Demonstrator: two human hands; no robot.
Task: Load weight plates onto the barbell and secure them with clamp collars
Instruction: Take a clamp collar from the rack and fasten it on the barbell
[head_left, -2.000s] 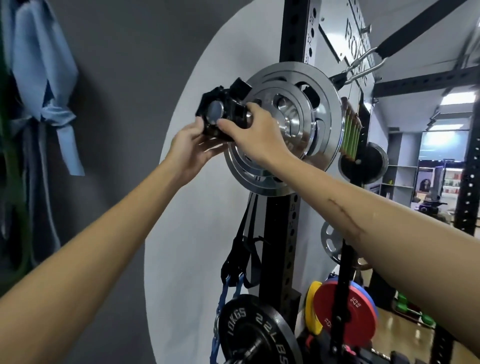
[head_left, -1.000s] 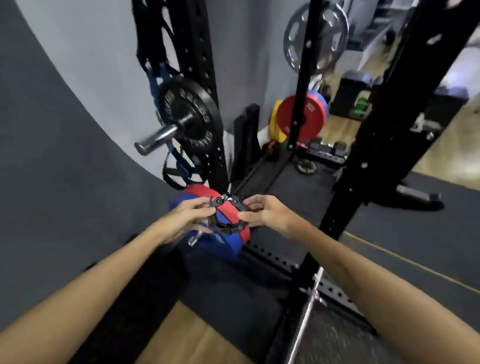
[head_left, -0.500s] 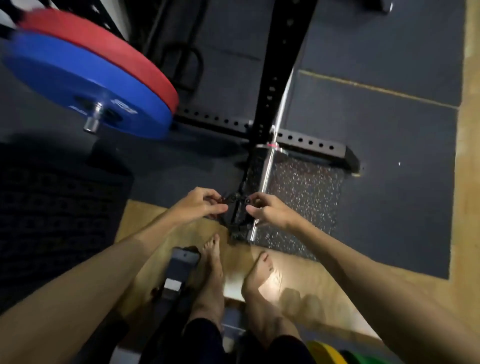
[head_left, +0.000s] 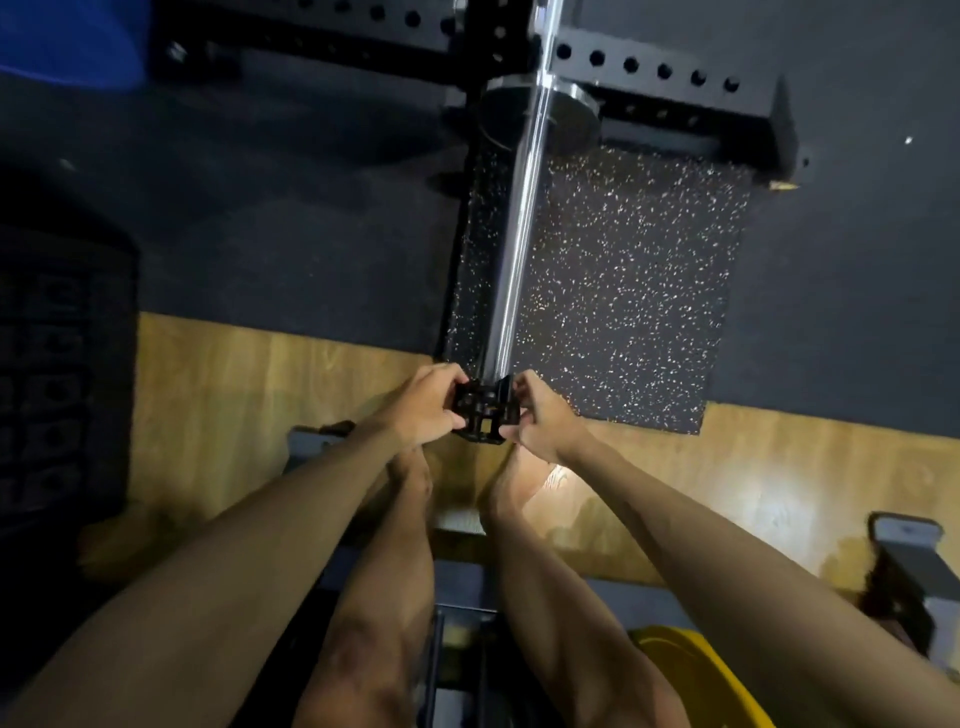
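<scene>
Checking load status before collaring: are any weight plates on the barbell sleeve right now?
No: the barbell sleeve is bare between its shoulder and the clamp collar held at its end by the left hand and right hand.

Black clamp collar (head_left: 485, 413); silver barbell (head_left: 519, 223); white-speckled black mat (head_left: 623, 280); yellow plate (head_left: 696, 680).

At the near end of the barbell sleeve (head_left: 514, 228), a black clamp collar (head_left: 485, 413) is gripped from 9 o'clock by the left hand (head_left: 423, 405) and from 3 o'clock by the right hand (head_left: 540, 415). The sleeve runs toward 12 o'clock over a speckled mat (head_left: 623, 280). A yellow plate (head_left: 696, 680) lies at 5 o'clock, a blue plate (head_left: 67, 41) at 10 o'clock.
</scene>
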